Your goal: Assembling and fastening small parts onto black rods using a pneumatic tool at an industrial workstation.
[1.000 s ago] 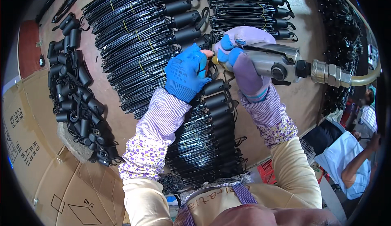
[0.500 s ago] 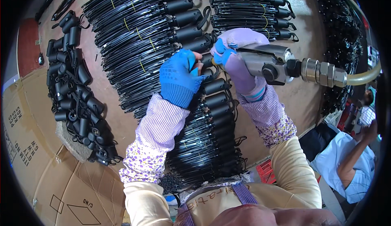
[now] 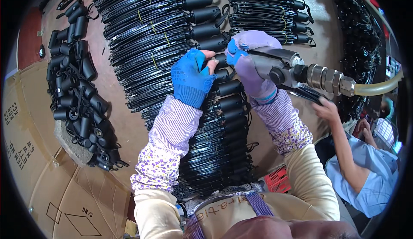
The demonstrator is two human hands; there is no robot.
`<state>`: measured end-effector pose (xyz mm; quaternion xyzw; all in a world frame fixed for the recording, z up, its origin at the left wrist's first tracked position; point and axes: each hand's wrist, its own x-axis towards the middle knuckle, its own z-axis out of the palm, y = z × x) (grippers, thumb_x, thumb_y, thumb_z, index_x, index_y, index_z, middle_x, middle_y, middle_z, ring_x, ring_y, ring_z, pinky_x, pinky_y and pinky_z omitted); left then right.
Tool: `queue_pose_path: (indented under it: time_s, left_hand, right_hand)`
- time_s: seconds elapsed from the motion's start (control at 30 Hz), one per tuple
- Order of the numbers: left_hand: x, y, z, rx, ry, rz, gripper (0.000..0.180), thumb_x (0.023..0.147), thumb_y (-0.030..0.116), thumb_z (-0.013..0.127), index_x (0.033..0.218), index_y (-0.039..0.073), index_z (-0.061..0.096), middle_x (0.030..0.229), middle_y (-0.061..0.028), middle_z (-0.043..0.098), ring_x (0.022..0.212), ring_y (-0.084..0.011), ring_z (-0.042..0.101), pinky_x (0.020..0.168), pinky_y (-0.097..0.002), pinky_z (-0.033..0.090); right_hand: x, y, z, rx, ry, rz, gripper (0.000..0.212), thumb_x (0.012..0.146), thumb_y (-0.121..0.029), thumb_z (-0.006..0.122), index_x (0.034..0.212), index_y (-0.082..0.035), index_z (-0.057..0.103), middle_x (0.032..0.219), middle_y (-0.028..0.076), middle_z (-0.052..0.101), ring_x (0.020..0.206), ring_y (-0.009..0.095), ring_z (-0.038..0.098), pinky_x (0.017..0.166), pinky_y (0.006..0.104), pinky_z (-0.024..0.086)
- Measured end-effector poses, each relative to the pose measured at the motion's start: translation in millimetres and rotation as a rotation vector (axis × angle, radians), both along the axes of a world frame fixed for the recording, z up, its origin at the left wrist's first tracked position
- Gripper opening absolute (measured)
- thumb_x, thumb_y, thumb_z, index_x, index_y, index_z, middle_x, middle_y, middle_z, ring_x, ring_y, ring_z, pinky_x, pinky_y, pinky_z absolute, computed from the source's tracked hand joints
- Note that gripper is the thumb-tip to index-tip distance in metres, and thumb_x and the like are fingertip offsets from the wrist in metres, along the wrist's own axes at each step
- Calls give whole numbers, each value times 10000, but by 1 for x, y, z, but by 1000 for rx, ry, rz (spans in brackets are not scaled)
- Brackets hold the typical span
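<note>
Rows of folded black umbrella frames (image 3: 142, 36) with thick black handles (image 3: 205, 15) lie across the table. My left hand (image 3: 189, 73), in a blue glove with bare fingertips, is closed in a pinch beside the handles near the middle; what lies between its fingertips is hidden. In a purple glove with blue fingertips, my right hand (image 3: 254, 69) wraps round a grey air-powered driver (image 3: 279, 62). The driver's front end points left toward my left fingertips, and its tip is hidden by the glove. More umbrella frames (image 3: 202, 153) lie below my hands, near my body.
Loose black handles (image 3: 71, 84) are heaped at the left, beside cardboard (image 3: 51, 153). A pale air hose (image 3: 378, 87) runs right from the driver. Dark umbrella parts (image 3: 357, 36) line the far right. A co-worker's hand (image 3: 326, 110) holds thin black rods at the table's right edge.
The co-worker's arm has reached in at the right with thin black rods. The driver's rear has moved slightly left and down. My left hand remains beside the handles.
</note>
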<state>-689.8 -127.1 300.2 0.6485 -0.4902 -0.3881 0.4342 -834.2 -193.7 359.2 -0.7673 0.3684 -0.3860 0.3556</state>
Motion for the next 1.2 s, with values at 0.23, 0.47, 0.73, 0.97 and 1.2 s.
queue_pose_path:
  time_s: [0.23, 0.47, 0.73, 0.97, 1.2]
  left_hand:
    - [-2, -10, -4, -55, -72, -58, 133, 774, 26, 698, 905, 52, 707, 771, -41, 645, 593, -129, 554, 548, -239, 451]
    - [-4, -27, -1, -53, -52, -4, 82, 750, 69, 693, 831, 65, 703, 755, -41, 649, 579, -156, 566, 546, -269, 458]
    - [0, -44, -6, -87, -89, -27, 88, 745, 99, 693, 828, 70, 700, 741, -34, 648, 584, -164, 573, 562, -277, 468]
    - [27, -60, -12, -127, -121, -72, 118, 727, 100, 695, 843, 76, 700, 754, -34, 651, 618, -184, 590, 605, -297, 484]
    - [19, -47, -7, -7, -98, -201, 128, 717, 91, 696, 844, 80, 692, 786, -44, 652, 654, -200, 603, 639, -310, 494]
  right_hand:
    - [1, -12, -7, 168, -283, 95, 49, 775, 17, 601, 781, -19, 633, 744, 69, 651, 628, 139, 561, 574, 249, 470]
    - [-1, -22, -12, 97, -353, 45, 69, 788, 31, 596, 813, -14, 643, 782, 85, 669, 660, 145, 587, 589, 255, 489]
    - [2, -36, -14, 78, -278, 0, 82, 798, 15, 612, 865, -14, 648, 818, 69, 664, 686, 144, 593, 630, 254, 503]
    - [21, -39, 17, 383, -504, -82, 99, 830, -12, 611, 919, -13, 655, 860, 42, 634, 740, 132, 593, 711, 241, 501]
    - [2, -25, -7, 281, -329, -39, 96, 873, -35, 592, 955, -20, 640, 877, 28, 609, 786, 117, 584, 776, 241, 486]
